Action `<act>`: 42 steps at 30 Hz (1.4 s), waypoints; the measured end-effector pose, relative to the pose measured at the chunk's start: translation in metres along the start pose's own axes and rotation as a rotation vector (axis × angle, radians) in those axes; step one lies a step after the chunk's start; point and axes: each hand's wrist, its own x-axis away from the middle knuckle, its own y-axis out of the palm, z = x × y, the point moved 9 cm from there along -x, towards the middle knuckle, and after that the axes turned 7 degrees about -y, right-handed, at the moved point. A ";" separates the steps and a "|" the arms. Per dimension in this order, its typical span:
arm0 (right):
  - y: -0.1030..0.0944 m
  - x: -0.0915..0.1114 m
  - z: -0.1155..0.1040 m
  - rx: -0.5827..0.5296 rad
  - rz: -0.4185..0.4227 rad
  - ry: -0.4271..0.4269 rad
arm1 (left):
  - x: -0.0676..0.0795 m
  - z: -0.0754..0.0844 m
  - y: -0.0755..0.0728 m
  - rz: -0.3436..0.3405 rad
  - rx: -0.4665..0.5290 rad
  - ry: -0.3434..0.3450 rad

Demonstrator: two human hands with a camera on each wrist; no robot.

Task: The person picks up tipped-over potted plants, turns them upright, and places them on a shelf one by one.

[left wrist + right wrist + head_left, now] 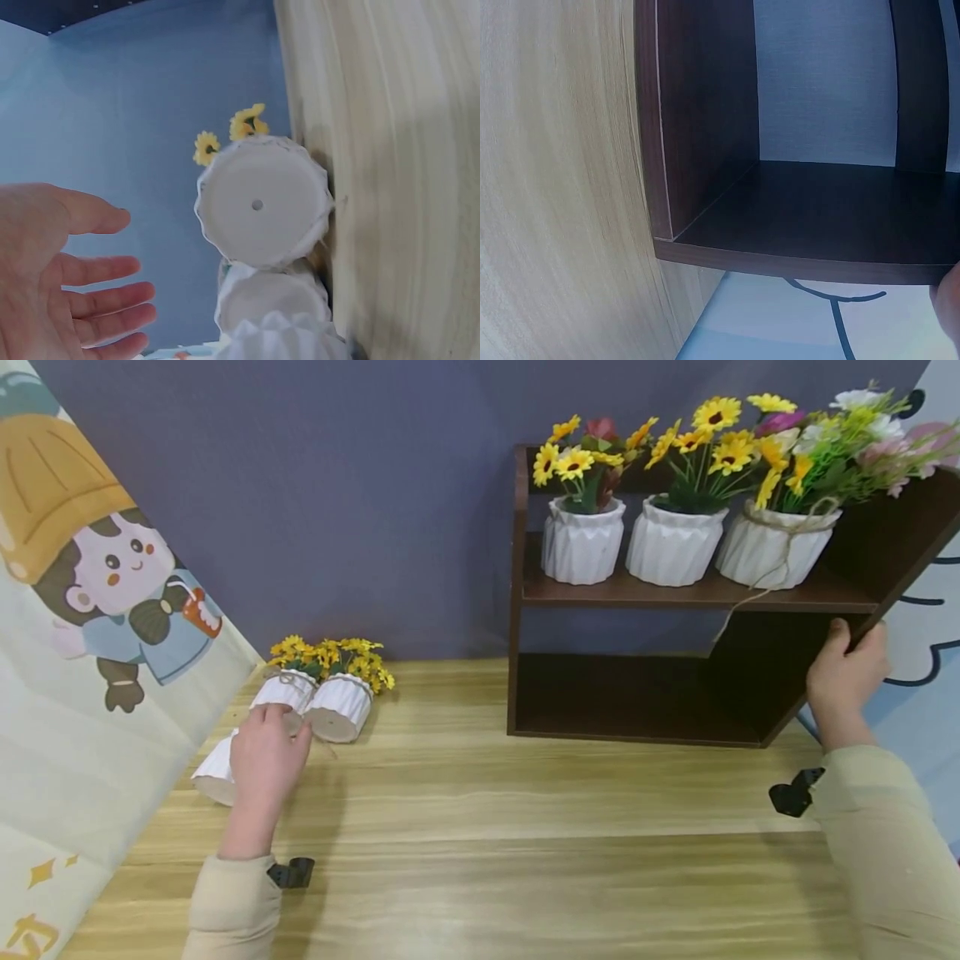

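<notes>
My left hand (268, 756) hovers with fingers loosely extended over white fluted flowerpots lying on their sides. In the left wrist view, the thumb and fingers (112, 307) are spread, with nothing between them. One tipped flowerpot (341, 706) with yellow daisies turns its base, which has a small hole, towards me. Beside it lies another twine-tied flowerpot (285, 687), and a third white pot (215, 772) lies nearer, partly behind the hand. At the far right my right hand (847, 681) grips the side panel of a dark brown two-tier shelf (697, 597), thumb on the inner face.
On the shelf's upper tier stand three upright white flowerpots: one with mixed flowers (582, 547), one with daisies (677, 547), one twine-tied with a fuller bouquet (780, 547). A wooden tabletop (480, 827) meets a grey-blue backdrop (360, 510). Cartoon-printed cloth (82, 735) borders the left.
</notes>
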 end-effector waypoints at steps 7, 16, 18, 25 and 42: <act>0.000 0.001 0.002 -0.004 -0.020 0.021 | 0.000 -0.010 0.002 0.009 -0.010 -0.010; 0.001 0.002 0.003 0.000 -0.044 0.032 | -0.001 -0.042 0.015 -0.007 -0.105 -0.194; 0.001 0.002 0.002 -0.006 -0.030 0.024 | -0.001 -0.048 0.020 -0.028 -0.119 -0.226; 0.000 0.002 0.000 -0.001 -0.008 0.016 | -0.003 -0.067 0.035 -0.103 -0.211 -0.306; 0.001 0.001 0.001 -0.003 -0.025 0.021 | -0.016 -0.098 0.040 -0.113 -0.385 -0.319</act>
